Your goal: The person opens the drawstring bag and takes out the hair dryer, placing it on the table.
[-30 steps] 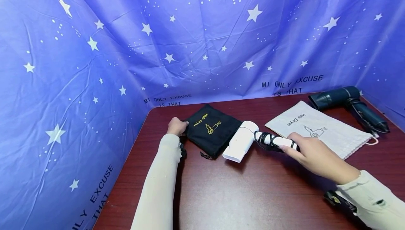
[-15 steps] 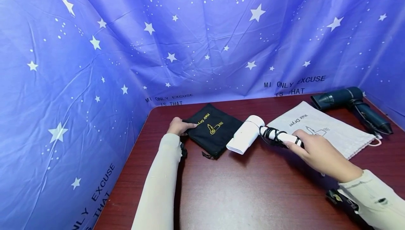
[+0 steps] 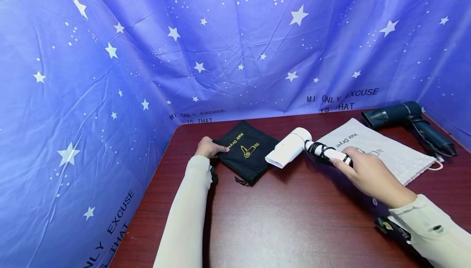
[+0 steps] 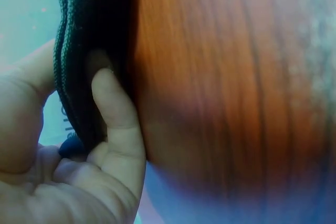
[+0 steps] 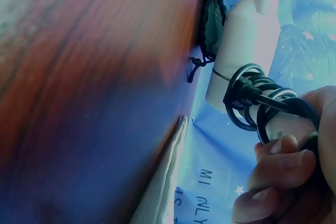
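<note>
A white hair dryer [image 3: 288,147] with its black cord wound round the handle is held up off the table by my right hand [image 3: 371,174], which grips the handle's end. In the right wrist view the fingers [image 5: 283,161] curl round that handle. A black drawstring bag [image 3: 239,161] printed "Hair Dryer" in yellow lies flat at the back left. My left hand [image 3: 209,148] pinches the bag's left edge, thumb on top. The left wrist view shows the fingers [image 4: 115,103] under the bag's edge. The dryer's nozzle is just right of the bag.
A white drawstring bag [image 3: 342,131] with a hair dryer print lies on the right of the dark red table [image 3: 265,227]. Beyond it, a dark green hair dryer [image 3: 395,112] rests near the back right corner. Blue star-printed cloth [image 3: 235,47] hangs behind and at the sides.
My right hand has lifted the white hair dryer higher and away from me. My left thumb has moved further onto the top of the black bag, which lies in about the same place.
</note>
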Demonstrator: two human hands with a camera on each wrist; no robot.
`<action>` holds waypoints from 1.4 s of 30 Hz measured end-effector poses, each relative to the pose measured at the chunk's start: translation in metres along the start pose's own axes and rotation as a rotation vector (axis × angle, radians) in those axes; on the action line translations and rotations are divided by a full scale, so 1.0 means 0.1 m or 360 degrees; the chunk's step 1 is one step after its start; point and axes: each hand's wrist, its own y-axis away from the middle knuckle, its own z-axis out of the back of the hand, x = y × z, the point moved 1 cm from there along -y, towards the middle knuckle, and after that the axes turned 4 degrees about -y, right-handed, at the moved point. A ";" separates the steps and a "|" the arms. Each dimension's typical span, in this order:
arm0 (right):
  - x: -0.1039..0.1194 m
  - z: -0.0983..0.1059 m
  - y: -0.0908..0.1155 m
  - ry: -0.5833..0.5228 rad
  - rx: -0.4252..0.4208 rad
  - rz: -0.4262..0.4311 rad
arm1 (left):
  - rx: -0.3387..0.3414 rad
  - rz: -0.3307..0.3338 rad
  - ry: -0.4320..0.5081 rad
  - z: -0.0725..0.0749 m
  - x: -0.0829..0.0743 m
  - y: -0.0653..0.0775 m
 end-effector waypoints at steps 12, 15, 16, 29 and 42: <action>-0.02 -0.07 -0.15 -0.0032 -0.0053 -0.0127 | -0.0026 -0.0063 -0.0142 0.03 -0.03 0.07; -0.02 -0.09 -0.19 -0.0031 -0.0051 -0.0156 | -0.0023 -0.0069 -0.0160 0.03 -0.03 0.07; -0.02 -0.10 -0.20 -0.0032 -0.0052 -0.0164 | -0.0024 -0.0076 -0.0170 0.03 -0.03 0.08; -0.03 -0.22 -0.45 -0.0066 -0.0083 -0.0248 | -0.0030 -0.0089 -0.0210 0.04 -0.01 0.06; -0.07 -0.35 -0.58 -0.0063 -0.0096 -0.0345 | -0.0038 -0.0070 -0.0187 0.04 -0.01 0.05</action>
